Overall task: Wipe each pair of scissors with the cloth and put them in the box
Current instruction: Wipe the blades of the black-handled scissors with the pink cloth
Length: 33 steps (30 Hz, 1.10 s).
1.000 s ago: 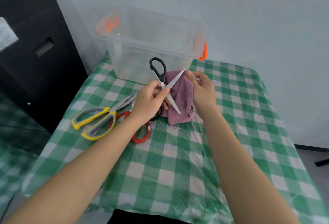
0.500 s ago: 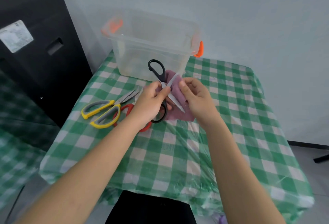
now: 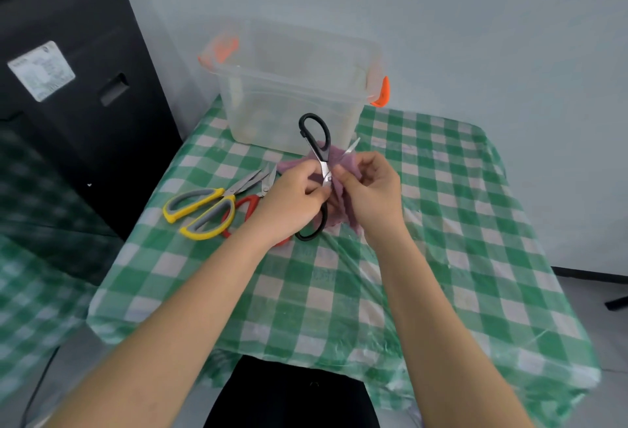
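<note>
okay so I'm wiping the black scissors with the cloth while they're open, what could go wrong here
1. The black scissors are spread open, and your right hand works the purple cloth right at the pivot, so a blade edge or the exposed tip could nick a finger.
2. Your left hand pinches near the pivot too; if the blades swing shut, they may catch skin.
3. The yellow scissors and red scissors lie under your left wrist and could get knocked.

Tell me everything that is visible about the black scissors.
The black scissors have black plastic loop handles and shiny metal blades, opened wide. One loop points up before the clear box, the other hangs low. The left hand holds them near the pivot; the right hand presses the purple cloth against a blade.
</note>
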### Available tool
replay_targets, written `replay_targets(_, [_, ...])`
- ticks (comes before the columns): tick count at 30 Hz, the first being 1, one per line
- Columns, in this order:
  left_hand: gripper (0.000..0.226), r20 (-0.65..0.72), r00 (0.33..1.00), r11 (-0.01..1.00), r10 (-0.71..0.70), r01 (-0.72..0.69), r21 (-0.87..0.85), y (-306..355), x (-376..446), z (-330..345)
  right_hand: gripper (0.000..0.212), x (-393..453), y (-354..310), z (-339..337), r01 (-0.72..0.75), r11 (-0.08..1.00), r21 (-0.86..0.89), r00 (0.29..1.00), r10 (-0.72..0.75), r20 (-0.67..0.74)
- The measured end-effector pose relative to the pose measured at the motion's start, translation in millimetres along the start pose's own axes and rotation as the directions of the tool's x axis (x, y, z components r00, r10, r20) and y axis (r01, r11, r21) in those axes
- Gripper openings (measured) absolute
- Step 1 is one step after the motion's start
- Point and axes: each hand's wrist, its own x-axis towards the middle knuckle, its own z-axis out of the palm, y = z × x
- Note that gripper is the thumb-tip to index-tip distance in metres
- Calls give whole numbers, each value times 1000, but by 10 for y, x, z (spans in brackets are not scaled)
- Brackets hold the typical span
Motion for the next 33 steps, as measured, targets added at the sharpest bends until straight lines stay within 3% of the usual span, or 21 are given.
replay_targets(4, [18, -26, 999, 994, -34, 31, -108, 79, -7, -9, 11, 41, 74, -49, -128, 975, 182, 990, 137, -39])
replay_targets(6, [19, -47, 998, 991, -34, 27, -130, 96, 12, -1, 8, 41, 64, -86, -152, 963, 221, 988, 154, 6])
replay_targets(9, [29, -83, 996, 999, -19, 16, -42, 59, 42, 33, 14, 12, 35, -74, -95, 988, 118, 988, 79, 134])
replay_targets(14, [44, -53, 999, 997, 13, -9, 75, 18, 41, 62, 30, 61, -12, -45, -180, 971, 157, 980, 163, 113])
replay_targets(19, [39, -29, 999, 996, -21, 24, 80, -9, 57, 10, 39, 103, 28, 17, -358, 874, 330, 933, 352, 82])
replay_targets(23, [48, -37, 997, 993, -61, 64, 94, -26, 57, -22, 41, 175, 88, 55, -422, 814, 399, 897, 439, 53])
replay_targets(26, [41, -10, 999, 995, -33, 34, 93, -12, 7, -55, 42, 235, 115, 44, -452, 777, 439, 872, 489, 33])
replay_targets(28, [35, 4, 1000, 996, -16, 16, 88, 14, -22, -83, 39, 272, 109, 44, -455, 760, 464, 864, 503, 22])
replay_targets(30, [32, 14, 1000, 996, -4, 3, 88, 37, -38, -111, 22, 292, 96, 54, -455, 753, 476, 859, 512, 11])
replay_targets(33, [31, 22, 1000, 994, -7, 4, 109, 50, -47, -131, 22, 338, 102, 50, -460, 736, 498, 844, 537, -14])
